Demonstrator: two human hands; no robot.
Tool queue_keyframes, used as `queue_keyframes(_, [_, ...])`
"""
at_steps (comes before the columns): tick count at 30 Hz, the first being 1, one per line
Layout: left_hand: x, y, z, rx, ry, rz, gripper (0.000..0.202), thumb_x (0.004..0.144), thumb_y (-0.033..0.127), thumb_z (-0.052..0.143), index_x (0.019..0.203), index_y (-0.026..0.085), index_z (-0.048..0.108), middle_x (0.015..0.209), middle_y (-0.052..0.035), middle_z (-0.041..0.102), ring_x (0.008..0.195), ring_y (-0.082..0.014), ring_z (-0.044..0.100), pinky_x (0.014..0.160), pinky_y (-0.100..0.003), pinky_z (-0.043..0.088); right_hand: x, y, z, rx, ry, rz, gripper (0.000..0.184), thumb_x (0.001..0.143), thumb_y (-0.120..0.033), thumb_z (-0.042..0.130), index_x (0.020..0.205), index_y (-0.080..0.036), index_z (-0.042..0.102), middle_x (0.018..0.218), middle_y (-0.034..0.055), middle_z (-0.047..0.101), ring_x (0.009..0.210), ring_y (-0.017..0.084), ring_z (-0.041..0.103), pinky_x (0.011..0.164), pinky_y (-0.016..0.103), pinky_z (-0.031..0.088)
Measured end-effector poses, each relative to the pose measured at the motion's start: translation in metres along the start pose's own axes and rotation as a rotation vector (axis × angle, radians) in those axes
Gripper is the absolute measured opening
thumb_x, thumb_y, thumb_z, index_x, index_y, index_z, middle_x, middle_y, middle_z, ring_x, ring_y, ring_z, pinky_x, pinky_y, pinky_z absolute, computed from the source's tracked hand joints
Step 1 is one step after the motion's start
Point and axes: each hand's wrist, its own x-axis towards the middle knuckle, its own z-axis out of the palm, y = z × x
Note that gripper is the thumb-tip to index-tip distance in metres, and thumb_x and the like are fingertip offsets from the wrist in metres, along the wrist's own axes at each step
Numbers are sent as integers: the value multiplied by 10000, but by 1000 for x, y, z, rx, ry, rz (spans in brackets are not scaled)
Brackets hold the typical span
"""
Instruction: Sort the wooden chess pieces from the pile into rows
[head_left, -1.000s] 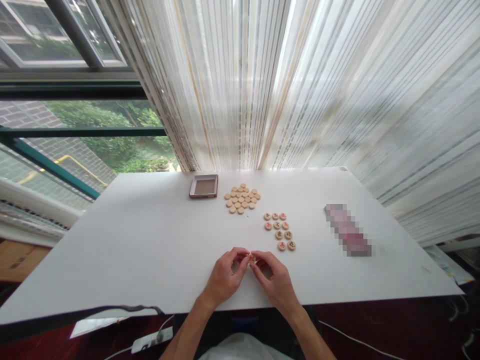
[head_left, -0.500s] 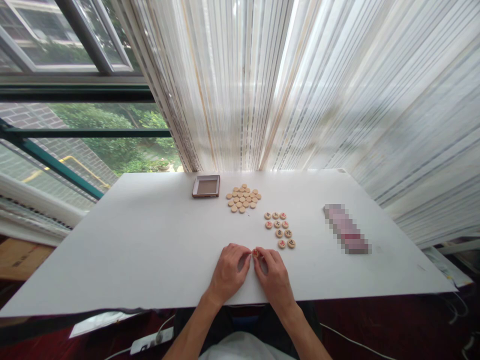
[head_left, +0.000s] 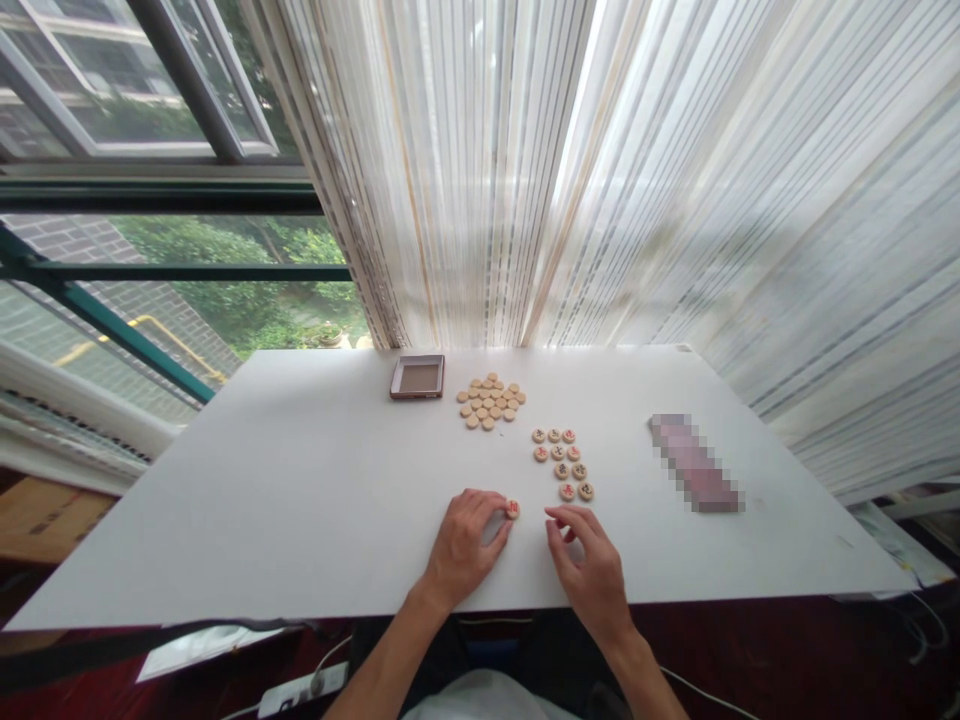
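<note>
**Red-marked disc down at the left fingertips, right hand clear of it**

The small round pale wooden disc with a red mark (head_left: 512, 509) lies flat, mark up, on the white table (head_left: 300, 500). The left hand (head_left: 465, 545) rests just left of the disc with its fingers curled together and the forefinger tip against the disc's rim. Whether finger and thumb pinch the disc or only touch it cannot be told. The right hand (head_left: 589, 565) hangs just right of the disc and nearer the person, apart from it, with fingers spread and slack and nothing in them.

Near the disc, beyond it and to the right, sits a loose group of wooden discs showing red and black marks (head_left: 561, 462). Farther beyond the disc is a tight cluster of plain-faced tan discs (head_left: 491, 401). A small square brown-rimmed tray (head_left: 418, 376) stands beyond the disc and to its left. Well to the right of the disc lies a long pink strip (head_left: 694, 462), blurred out.

The step in hand looks like the setting down of one piece, mark up, with only the left hand at it. Shifting the disc toward the marked group would call for a light pinch on the rim or a flat fingertip push. The travel is short, away and to the right, and the nearest marked discs could be knocked. The rim is thin, so a slide may go easier than a lift
</note>
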Motion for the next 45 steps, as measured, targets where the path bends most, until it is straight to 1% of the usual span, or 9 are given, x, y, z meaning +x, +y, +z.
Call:
queue_keyframes(5, [11,4,5,66,-20,30,107,912,208,588,981,245,661,996,-44,712,940,-227,612,856,-393,470,10,37,-45,-167,147,1,224,929,-374,545,1033,-229,681,1026,101,660,852,236,641,718,375,567])
queue_keyframes(8, [23,7,12,104,-21,39,85,922,228,577,952,235,657,975,-49,714,925,-229,611,839,-391,467,17,55,-56,-206,143,2,247,918,-398,562,1053,-229,682,1075,105,662,907,247,651,742,380,576])
queue_keyframes(12, [39,8,22,114,-25,57,71,911,217,594,947,232,653,962,-42,714,921,-229,612,829,-390,462,19,65,-55,-207,72,-39,255,929,-376,553,1109,-237,668,1168,104,646,1050,266,627,855,422,562])
queue_keyframes(15, [51,8,28,118,-27,57,70,902,208,608,948,234,655,966,-38,713,930,-230,609,823,-386,458,17,65,-52,-240,27,-72,272,930,-353,560,1163,-244,645,1218,96,632,1131,270,593,972,468,507])
queue_keyframes(18, [60,9,34,118,-31,58,75,902,204,610,954,231,656,974,-37,713,940,-230,605,831,-386,452,16,63,-53,-277,-5,-122,312,924,-328,567,1223,-252,619,1250,90,625,1171,272,572,1021,483,469])
queue_keyframes(23, [66,9,41,110,-22,76,87,908,211,606,970,232,662,989,-41,712,960,-228,604,858,-387,449,14,62,-53,-336,-30,-160,354,921,-302,563,1270,-259,591,1275,81,626,1209,281,551,1024,494,454])
queue_keyframes(28, [68,8,45,117,-12,69,89,912,211,600,977,232,657,1006,-33,711,967,-227,597,870,-388,442,15,62,-52,-382,-45,-164,341,925,-298,554,1259,-256,606,1274,76,636,1215,281,551,1008,480,458])
queue_keyframes(38, [68,4,48,120,-3,64,118,904,213,617,1009,252,655,1028,-17,713,975,-223,594,879,-388,446,16,66,-51,-403,-52,-166,332,931,-296,555,1258,-255,601,1265,55,643,1213,265,549,1016,463,449])
queue_keyframes(45, [68,4,48,118,-12,59,111,914,221,607,1013,248,652,1042,-20,708,987,-227,591,882,-394,447,18,67,-51,-377,-52,-166,329,931,-290,554,1255,-250,604,1255,65,647,1204,275,552,1022,482,443])
